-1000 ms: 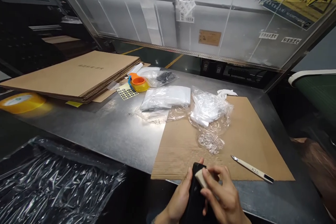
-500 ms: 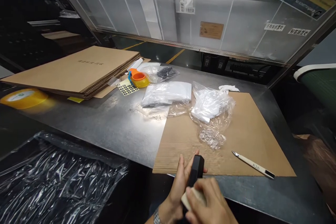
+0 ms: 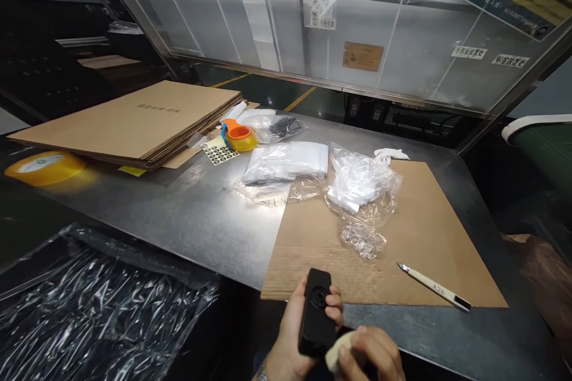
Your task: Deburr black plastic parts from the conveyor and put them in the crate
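Observation:
My left hand (image 3: 292, 333) is wrapped round a black handheld device (image 3: 316, 315), whose face with a round button ring points up toward me. Its fingertips show along the device's right edge. Just to the right, my right hand (image 3: 373, 354) pinches a small cream-coloured pad (image 3: 340, 350) near the lower end of the device. Both hands are in front of the table's near edge. Beyond them a flat cardboard sheet (image 3: 415, 214) bears a crumpled clear wrapper (image 3: 363, 239) and a white craft knife (image 3: 433, 286) marked A26.
White items in clear bags (image 3: 286, 161) lie mid-table, beside an orange tape dispenser (image 3: 239, 134) and a sticker sheet (image 3: 220, 150). Stacked cardboard (image 3: 129, 119) and a yellow tape roll (image 3: 44, 168) are at left. A black-lined bin (image 3: 98, 309) stands at lower left.
The black device has turned from edge-on to showing its button face, and my left fingers have closed round it. My right hand has moved down and right with the cream pad, off the device's face.

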The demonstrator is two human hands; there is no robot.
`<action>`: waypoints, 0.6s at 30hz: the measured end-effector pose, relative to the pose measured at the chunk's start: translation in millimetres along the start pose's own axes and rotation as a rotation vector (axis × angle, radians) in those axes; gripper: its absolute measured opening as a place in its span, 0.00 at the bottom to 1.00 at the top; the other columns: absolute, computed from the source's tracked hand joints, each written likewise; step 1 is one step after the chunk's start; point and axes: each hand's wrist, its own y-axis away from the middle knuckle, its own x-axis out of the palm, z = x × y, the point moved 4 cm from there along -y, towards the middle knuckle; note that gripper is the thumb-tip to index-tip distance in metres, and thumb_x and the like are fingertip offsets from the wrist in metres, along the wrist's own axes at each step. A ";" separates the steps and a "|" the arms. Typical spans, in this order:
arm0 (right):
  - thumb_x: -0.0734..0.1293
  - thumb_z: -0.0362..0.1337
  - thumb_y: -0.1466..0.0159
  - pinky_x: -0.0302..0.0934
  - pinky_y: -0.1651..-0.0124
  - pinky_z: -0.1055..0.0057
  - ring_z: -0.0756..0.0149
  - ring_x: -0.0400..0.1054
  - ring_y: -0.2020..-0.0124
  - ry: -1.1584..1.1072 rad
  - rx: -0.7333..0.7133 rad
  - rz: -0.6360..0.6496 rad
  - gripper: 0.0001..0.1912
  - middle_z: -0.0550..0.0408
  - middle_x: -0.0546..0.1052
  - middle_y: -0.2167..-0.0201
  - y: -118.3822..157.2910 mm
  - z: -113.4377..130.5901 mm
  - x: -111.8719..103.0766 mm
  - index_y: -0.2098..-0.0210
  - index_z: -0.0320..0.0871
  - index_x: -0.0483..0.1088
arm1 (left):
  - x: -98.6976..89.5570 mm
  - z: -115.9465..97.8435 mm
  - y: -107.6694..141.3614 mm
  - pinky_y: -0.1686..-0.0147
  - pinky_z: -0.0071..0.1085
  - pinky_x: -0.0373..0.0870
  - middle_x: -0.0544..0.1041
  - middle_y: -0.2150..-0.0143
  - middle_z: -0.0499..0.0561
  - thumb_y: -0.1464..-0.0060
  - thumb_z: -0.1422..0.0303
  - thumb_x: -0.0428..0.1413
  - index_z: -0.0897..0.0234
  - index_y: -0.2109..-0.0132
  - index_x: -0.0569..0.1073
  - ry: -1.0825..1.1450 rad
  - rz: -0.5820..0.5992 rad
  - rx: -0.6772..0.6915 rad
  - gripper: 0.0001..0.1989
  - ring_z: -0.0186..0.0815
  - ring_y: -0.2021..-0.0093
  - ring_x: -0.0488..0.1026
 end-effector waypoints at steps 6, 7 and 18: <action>0.63 0.33 0.38 0.65 0.58 0.58 0.57 0.63 0.56 0.139 0.231 0.147 0.22 0.44 0.66 0.57 -3.7 -81.6 -3.2 0.44 0.42 0.62 | 14.6 -15.0 27.8 0.62 0.34 0.70 0.72 0.64 0.51 0.46 0.66 0.55 0.60 0.47 0.62 -0.396 -0.077 0.562 0.20 0.35 0.67 0.72; 0.63 0.34 0.37 0.64 0.57 0.56 0.56 0.63 0.56 0.165 0.268 0.182 0.21 0.44 0.66 0.57 -3.8 -94.4 0.5 0.45 0.41 0.63 | 14.0 -13.7 29.2 0.56 0.35 0.67 0.73 0.60 0.51 0.49 0.66 0.59 0.59 0.44 0.60 -0.476 -0.085 0.632 0.26 0.37 0.62 0.72; 0.58 0.35 0.34 0.62 0.61 0.71 0.66 0.64 0.62 -0.532 0.526 0.396 0.07 0.54 0.67 0.64 -51.5 -56.9 -5.3 0.58 0.47 0.65 | -11.7 -3.2 23.3 0.50 0.41 0.62 0.72 0.50 0.58 0.62 0.61 0.65 0.64 0.42 0.61 -1.301 0.052 0.707 0.40 0.50 0.50 0.67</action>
